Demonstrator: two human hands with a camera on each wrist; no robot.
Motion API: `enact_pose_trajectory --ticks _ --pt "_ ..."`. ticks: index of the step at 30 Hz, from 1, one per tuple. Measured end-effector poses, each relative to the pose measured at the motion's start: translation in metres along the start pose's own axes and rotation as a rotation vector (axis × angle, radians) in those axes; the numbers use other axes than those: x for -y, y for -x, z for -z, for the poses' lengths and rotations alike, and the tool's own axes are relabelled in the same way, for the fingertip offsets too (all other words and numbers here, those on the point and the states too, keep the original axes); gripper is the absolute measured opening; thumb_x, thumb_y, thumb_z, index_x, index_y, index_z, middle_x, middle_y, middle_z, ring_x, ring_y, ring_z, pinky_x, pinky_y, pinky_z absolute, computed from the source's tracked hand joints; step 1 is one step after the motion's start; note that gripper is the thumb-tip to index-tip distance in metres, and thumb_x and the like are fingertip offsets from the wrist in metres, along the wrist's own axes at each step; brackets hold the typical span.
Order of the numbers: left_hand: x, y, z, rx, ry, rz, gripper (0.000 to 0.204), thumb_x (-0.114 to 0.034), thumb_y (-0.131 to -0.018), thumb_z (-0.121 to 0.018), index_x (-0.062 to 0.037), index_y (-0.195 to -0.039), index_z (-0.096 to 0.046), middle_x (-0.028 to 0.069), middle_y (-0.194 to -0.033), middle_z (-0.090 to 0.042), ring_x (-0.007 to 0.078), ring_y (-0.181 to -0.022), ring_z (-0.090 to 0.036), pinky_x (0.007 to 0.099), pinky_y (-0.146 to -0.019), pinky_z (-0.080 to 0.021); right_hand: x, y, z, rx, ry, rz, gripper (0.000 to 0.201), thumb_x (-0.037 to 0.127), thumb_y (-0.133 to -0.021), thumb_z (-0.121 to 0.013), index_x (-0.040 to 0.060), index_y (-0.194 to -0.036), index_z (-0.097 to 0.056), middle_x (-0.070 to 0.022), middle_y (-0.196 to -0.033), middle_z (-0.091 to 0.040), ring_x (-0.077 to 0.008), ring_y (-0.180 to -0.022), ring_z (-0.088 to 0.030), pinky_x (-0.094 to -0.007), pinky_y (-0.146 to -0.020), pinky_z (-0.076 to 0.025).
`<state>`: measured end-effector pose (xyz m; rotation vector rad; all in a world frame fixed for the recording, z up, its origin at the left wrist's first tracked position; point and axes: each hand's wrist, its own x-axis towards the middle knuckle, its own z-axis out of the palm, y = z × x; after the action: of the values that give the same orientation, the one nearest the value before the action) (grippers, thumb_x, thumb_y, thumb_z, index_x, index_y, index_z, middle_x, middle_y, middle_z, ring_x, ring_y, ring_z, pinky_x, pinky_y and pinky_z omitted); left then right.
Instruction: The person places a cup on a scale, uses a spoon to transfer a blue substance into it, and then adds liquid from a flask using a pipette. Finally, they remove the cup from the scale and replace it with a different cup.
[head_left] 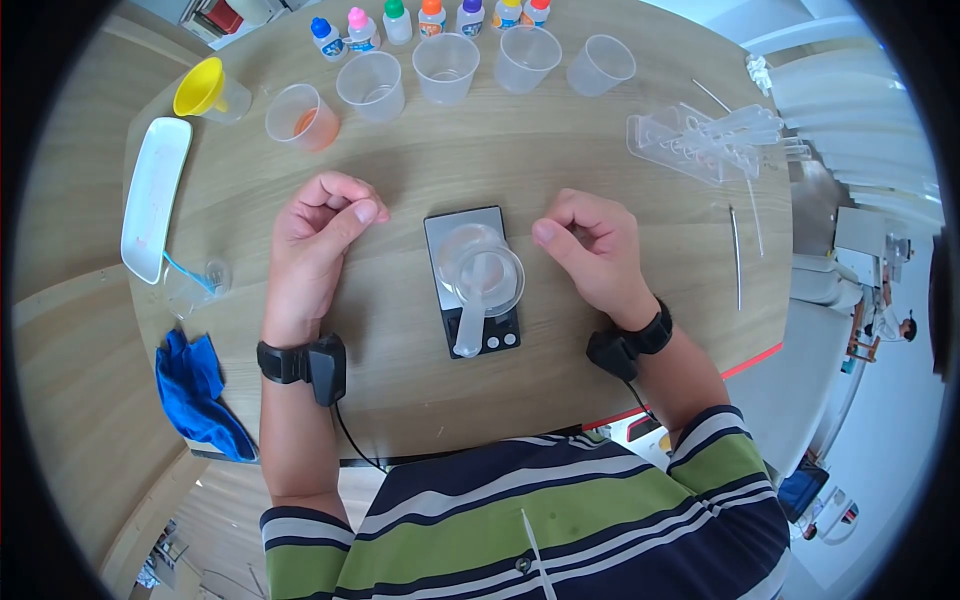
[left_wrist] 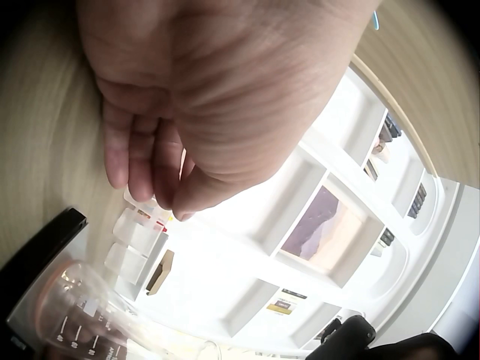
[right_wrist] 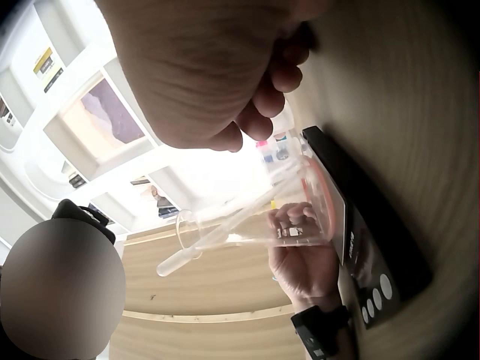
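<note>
Between the two hands, a clear conical flask (head_left: 455,245) stands on a flat digital scale (head_left: 480,219). A whitish plastic stick (head_left: 468,335) leans in it, its broad end jutting past the rim toward the person. In the right wrist view, graduation marks show on the flask's wall and an orange-pink tint at its base. My left hand (head_left: 320,230) rests left of the scale, fingers loosely curled, holding nothing. On the other side, my right hand (head_left: 595,250) lies on the table with loosely bent fingers and nothing in them. Neither hand touches the flask or the scale.
Several plastic cups line the back; the left one (head_left: 303,120) holds orange liquid. Behind stand small colour-capped bottles (head_left: 398,24). A yellow funnel (head_left: 200,88), white tray (head_left: 155,200) and blue cloth (head_left: 200,395) lie left. Right are a clear tray (head_left: 650,140) and metal rod (head_left: 737,260).
</note>
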<state>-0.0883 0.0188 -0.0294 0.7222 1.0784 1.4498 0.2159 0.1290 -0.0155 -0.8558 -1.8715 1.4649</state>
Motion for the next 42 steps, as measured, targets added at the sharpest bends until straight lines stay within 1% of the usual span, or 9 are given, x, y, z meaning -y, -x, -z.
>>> enact_pose_trajectory --ticks 3,7,15,27,34,37,39,40,42 --pt "0.001 0.001 0.0 -0.01 -0.061 0.016 0.006 -0.008 -0.105 -0.071 -0.0052 -0.108 -0.067 0.0079 -0.102 -0.071 0.0176 -0.099 -0.067 0.0329 -0.095 -0.052 -0.001 0.0 0.0 0.0 0.008 0.009 0.022 0.01 -0.101 -0.078 -0.0009 -0.084 -0.069 -0.0007 -0.074 -0.062 -0.0083 -0.066 -0.052 -0.027 -0.061 -0.042" --pt "0.001 0.001 0.0 -0.012 -0.083 0.016 0.006 -0.009 -0.106 -0.071 -0.0054 -0.108 -0.067 0.0077 -0.102 -0.072 0.0173 -0.098 -0.068 0.0331 -0.095 -0.053 -0.002 0.001 -0.001 0.007 0.009 -0.019 0.021 0.009 -0.101 -0.078 0.0 -0.083 -0.07 0.0001 -0.075 -0.062 -0.0078 -0.066 -0.051 -0.0271 -0.061 -0.041" --pt "0.001 -0.004 -0.006 -0.024 -0.02 0.007 0.014 -0.021 -0.111 -0.068 -0.0064 -0.11 -0.07 0.0013 -0.099 -0.072 0.0109 -0.096 -0.068 0.0295 -0.095 -0.054 -0.011 0.002 -0.003 0.0 0.015 0.041 0.023 0.009 -0.103 -0.077 0.001 -0.084 -0.066 0.0036 -0.076 -0.056 -0.0069 -0.071 -0.047 -0.0263 -0.065 -0.037" --pt "-0.002 -0.004 -0.011 -0.01 -0.137 -0.011 0.015 -0.024 -0.107 -0.075 -0.0086 -0.104 -0.074 -0.0033 -0.096 -0.071 0.0075 -0.094 -0.067 0.0265 -0.095 -0.053 -0.014 0.002 -0.004 0.008 0.052 0.035 0.02 0.008 -0.105 -0.074 -0.0011 -0.088 -0.067 0.0044 -0.08 -0.057 -0.0055 -0.073 -0.047 -0.0248 -0.067 -0.038" --pt "0.002 -0.005 -0.009 0.016 -0.137 -0.022 0.013 -0.02 -0.107 -0.075 -0.0075 -0.11 -0.072 -0.0031 -0.098 -0.071 0.0076 -0.093 -0.067 0.0273 -0.095 -0.054 -0.016 0.002 -0.004 -0.006 0.075 0.036 0.021 0.009 -0.105 -0.075 -0.0003 -0.088 -0.068 0.0042 -0.079 -0.058 -0.0056 -0.074 -0.048 -0.0252 -0.066 -0.038" --pt "0.005 -0.005 -0.008 0.016 -0.1 -0.053 0.014 -0.014 -0.106 -0.073 -0.0069 -0.118 -0.07 -0.0011 -0.106 -0.073 0.0098 -0.101 -0.069 0.0285 -0.098 -0.054 -0.014 0.0 -0.006 -0.02 0.06 0.042 0.022 0.012 -0.104 -0.076 0.0007 -0.086 -0.069 0.0047 -0.075 -0.058 -0.0056 -0.072 -0.048 -0.0259 -0.065 -0.038" --pt "0.005 -0.003 -0.005 0.075 -0.14 -0.105 0.033 -0.011 -0.101 -0.075 -0.0044 -0.132 -0.066 0.005 -0.126 -0.072 0.0162 -0.124 -0.066 0.0348 -0.11 -0.051 -0.008 0.0 -0.008 -0.024 0.117 0.02 0.025 0.015 -0.103 -0.079 0.0012 -0.084 -0.07 0.006 -0.072 -0.056 -0.0053 -0.069 -0.046 -0.0267 -0.062 -0.038" --pt "0.002 -0.001 -0.008 0.096 -0.159 -0.096 0.033 -0.011 -0.101 -0.075 -0.0044 -0.132 -0.066 0.005 -0.126 -0.072 0.0162 -0.124 -0.066 0.0348 -0.11 -0.051 -0.009 0.0 -0.009 -0.05 0.103 0.02 0.025 0.015 -0.103 -0.079 0.0012 -0.084 -0.07 0.006 -0.072 -0.056 -0.0053 -0.069 -0.046 -0.0267 -0.062 -0.038" --pt "-0.007 0.006 -0.017 0.191 -0.383 -0.167 0.053 -0.01 -0.093 -0.077 -0.002 -0.144 -0.061 0.0103 -0.148 -0.064 0.0223 -0.144 -0.056 0.0415 -0.123 -0.042 -0.011 -0.001 -0.009 -0.031 0.112 0.024 0.028 0.019 -0.101 -0.081 0.0002 -0.084 -0.07 0.0048 -0.068 -0.055 -0.0065 -0.065 -0.045 -0.0286 -0.059 -0.038"
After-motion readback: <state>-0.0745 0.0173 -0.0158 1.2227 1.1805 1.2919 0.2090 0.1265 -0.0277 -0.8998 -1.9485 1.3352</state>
